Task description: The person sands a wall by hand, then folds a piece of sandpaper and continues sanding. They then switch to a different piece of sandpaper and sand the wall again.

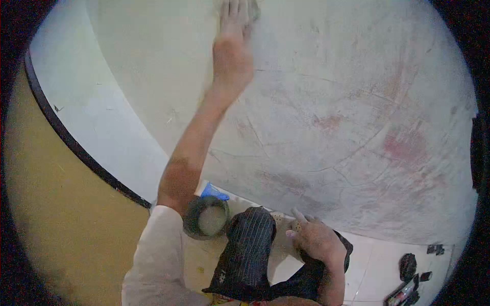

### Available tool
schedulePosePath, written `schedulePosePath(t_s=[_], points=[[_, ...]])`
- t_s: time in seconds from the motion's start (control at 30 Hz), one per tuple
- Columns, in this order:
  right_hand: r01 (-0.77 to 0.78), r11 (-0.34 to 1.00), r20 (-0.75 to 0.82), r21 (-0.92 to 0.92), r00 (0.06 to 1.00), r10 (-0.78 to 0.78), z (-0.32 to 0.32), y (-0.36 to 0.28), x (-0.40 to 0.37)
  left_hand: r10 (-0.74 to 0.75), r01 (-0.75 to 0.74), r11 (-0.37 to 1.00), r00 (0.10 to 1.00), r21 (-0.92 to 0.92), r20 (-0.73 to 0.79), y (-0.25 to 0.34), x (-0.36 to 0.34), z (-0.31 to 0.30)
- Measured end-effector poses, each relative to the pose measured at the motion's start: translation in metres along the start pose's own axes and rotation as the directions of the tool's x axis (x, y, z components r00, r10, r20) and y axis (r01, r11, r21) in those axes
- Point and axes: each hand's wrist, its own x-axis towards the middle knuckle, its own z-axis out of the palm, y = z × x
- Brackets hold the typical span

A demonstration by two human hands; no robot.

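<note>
Head view: left hand (pixel 232 48) up on wall (pixel 357 102), right hand (pixel 314 239) on knee (pixel 250 239).
I logged the left fingers (pixel 236 13) stretched flat against the pale, cracked wall, over a blurred grey patch I could not identify. Right fingers lay released and spread on the striped trouser knee. A tin (pixel 190 219) of pale paste stood on the floor just beside that knee.
</note>
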Motion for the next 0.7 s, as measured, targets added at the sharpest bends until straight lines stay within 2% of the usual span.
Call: schedulePosePath(t_s=[0.1,0.17,0.23,0.27,0.33,0.37,0.43,0.5,0.6,0.63,0.7], points=[[-0.049,0.999,0.069,0.000,0.996,0.049,-0.007,-0.009,0.002,-0.023,0.023,0.997,1.000,0.075,-0.006,0.007,0.003,-0.003],[-0.029,1.000,0.042,-0.008,0.999,0.030,-0.002,-0.007,0.004,-0.066,0.065,0.997,0.997,-0.051,-0.031,0.002,-0.046,0.007],[-0.034,0.999,0.072,0.001,0.997,0.034,-0.002,-0.007,0.005,0.097,-0.102,0.989,0.994,0.111,0.045,-0.002,-0.100,0.012],[-0.039,0.999,0.101,0.004,0.994,0.039,-0.003,-0.007,0.006,0.105,-0.109,0.988,0.994,0.109,0.041,-0.003,-0.111,0.016],[-0.040,0.999,0.095,-0.012,0.995,0.041,-0.005,-0.009,0.006,-0.023,0.021,0.995,1.000,0.098,0.020,0.002,-0.112,0.020],[-0.046,0.999,0.106,-0.019,0.993,0.048,-0.008,-0.011,0.006,-0.031,0.031,0.995,0.999,0.098,0.008,-0.005,-0.104,0.023],[-0.068,0.998,0.112,-0.016,0.991,0.069,-0.015,-0.016,0.005,0.064,-0.057,0.990,0.997,0.129,-0.053,-0.006,-0.055,0.017],[-0.088,0.996,0.124,-0.006,0.988,0.088,-0.013,-0.012,0.003,-0.012,0.011,0.999,1.000,0.044,0.016,-0.011,-0.012,0.006],[-0.061,0.998,0.098,-0.004,0.993,0.061,-0.009,-0.006,0.006,-0.039,0.041,0.992,0.999,0.121,-0.020,0.010,0.015,-0.007],[-0.066,0.998,0.095,0.004,0.993,0.065,-0.008,-0.007,0.007,-0.040,0.041,0.991,0.999,0.126,-0.016,0.008,0.004,-0.007],[-0.070,0.997,0.083,0.013,0.994,0.069,-0.009,-0.009,0.005,-0.102,0.103,0.994,0.994,-0.034,0.045,0.005,-0.043,-0.001]])
